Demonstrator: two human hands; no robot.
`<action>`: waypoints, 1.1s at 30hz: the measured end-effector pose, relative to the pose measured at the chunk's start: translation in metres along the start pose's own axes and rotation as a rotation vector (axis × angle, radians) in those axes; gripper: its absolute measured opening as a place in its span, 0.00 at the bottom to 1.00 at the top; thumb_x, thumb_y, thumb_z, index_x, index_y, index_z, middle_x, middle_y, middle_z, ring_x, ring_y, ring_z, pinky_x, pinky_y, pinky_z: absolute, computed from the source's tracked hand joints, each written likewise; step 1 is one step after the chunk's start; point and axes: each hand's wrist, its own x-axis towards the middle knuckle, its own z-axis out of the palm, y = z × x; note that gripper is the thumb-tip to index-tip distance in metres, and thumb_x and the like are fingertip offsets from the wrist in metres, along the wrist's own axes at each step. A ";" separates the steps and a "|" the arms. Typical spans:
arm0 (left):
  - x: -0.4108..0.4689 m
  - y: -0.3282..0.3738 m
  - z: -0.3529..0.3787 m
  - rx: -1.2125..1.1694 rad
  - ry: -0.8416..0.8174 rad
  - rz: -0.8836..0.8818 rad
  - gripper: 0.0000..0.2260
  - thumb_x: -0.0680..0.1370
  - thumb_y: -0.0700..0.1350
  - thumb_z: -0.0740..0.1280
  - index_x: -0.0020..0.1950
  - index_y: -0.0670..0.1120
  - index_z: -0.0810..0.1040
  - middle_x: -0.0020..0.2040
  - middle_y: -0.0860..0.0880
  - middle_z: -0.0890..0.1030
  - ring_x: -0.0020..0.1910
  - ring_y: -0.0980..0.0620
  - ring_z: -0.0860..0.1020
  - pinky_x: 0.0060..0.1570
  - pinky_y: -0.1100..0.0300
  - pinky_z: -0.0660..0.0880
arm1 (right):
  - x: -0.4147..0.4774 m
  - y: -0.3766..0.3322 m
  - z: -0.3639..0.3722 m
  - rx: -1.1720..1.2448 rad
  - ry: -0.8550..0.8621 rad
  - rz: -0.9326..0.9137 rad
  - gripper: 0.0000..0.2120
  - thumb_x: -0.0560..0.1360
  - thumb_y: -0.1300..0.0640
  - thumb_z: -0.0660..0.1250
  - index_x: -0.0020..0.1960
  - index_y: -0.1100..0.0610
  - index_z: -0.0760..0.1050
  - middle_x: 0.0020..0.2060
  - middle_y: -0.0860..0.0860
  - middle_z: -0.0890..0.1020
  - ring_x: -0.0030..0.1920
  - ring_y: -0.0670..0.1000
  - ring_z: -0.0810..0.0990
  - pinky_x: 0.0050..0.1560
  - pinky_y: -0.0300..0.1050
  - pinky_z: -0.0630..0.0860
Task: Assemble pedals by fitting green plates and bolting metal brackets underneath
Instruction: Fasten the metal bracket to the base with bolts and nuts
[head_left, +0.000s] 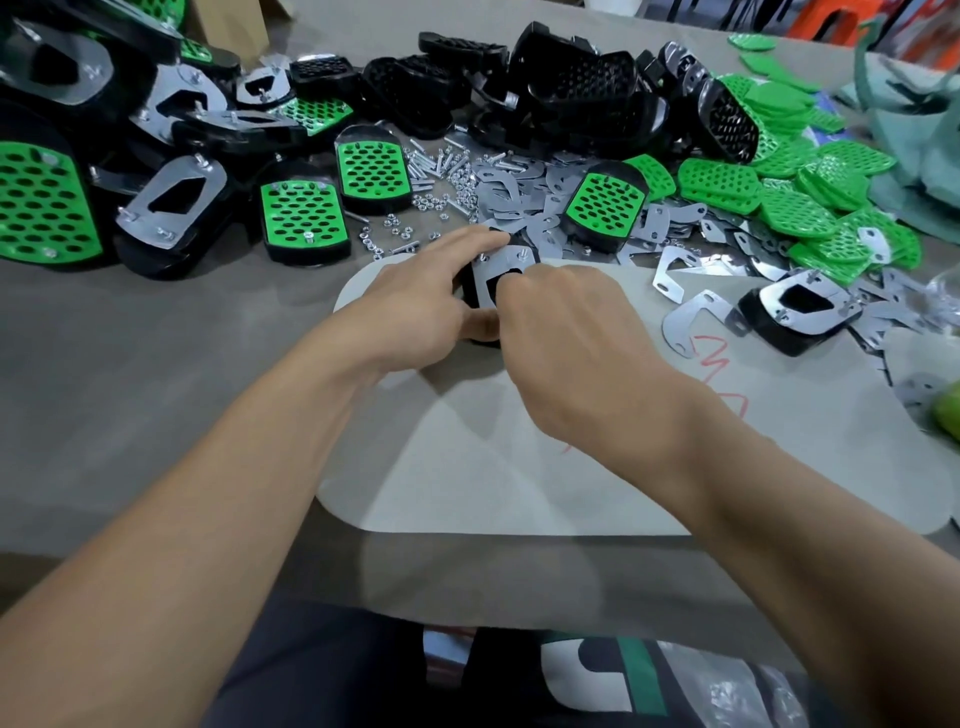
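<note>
A black pedal (475, 286) lies upside down at the middle of the table, with a metal bracket (506, 262) on its underside and a bolt end sticking up near the far edge. My left hand (415, 306) grips the pedal from the left, index finger stretched over its top edge. My right hand (561, 327) covers the pedal's near right side, fingertips curled onto the bracket; what they pinch is hidden.
Loose brackets (524, 192), bolts and nuts (441, 171) lie behind the pedal. Finished pedals (306, 218) are piled at the left, empty black pedals (571, 88) at the back, green plates (810, 202) at the right. A grey mat (519, 467) lies under my hands.
</note>
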 end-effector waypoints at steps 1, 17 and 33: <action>0.000 0.000 0.000 0.000 -0.004 0.000 0.42 0.61 0.58 0.72 0.76 0.62 0.68 0.78 0.63 0.64 0.77 0.57 0.64 0.77 0.52 0.61 | 0.001 0.001 -0.001 -0.016 -0.005 -0.015 0.11 0.74 0.64 0.62 0.48 0.53 0.61 0.50 0.57 0.79 0.47 0.61 0.79 0.38 0.48 0.58; -0.003 0.003 -0.007 0.124 -0.043 0.027 0.34 0.77 0.38 0.69 0.80 0.58 0.64 0.79 0.62 0.60 0.79 0.55 0.61 0.78 0.53 0.58 | 0.002 0.000 -0.001 -0.138 -0.013 -0.090 0.09 0.76 0.63 0.56 0.41 0.53 0.59 0.38 0.53 0.72 0.31 0.56 0.59 0.30 0.49 0.47; -0.003 0.002 -0.008 0.128 -0.059 0.025 0.36 0.76 0.34 0.68 0.80 0.57 0.63 0.77 0.65 0.61 0.78 0.57 0.60 0.77 0.56 0.58 | 0.002 0.004 0.004 -0.155 -0.021 -0.173 0.09 0.74 0.65 0.49 0.49 0.54 0.64 0.44 0.57 0.79 0.37 0.59 0.74 0.40 0.50 0.58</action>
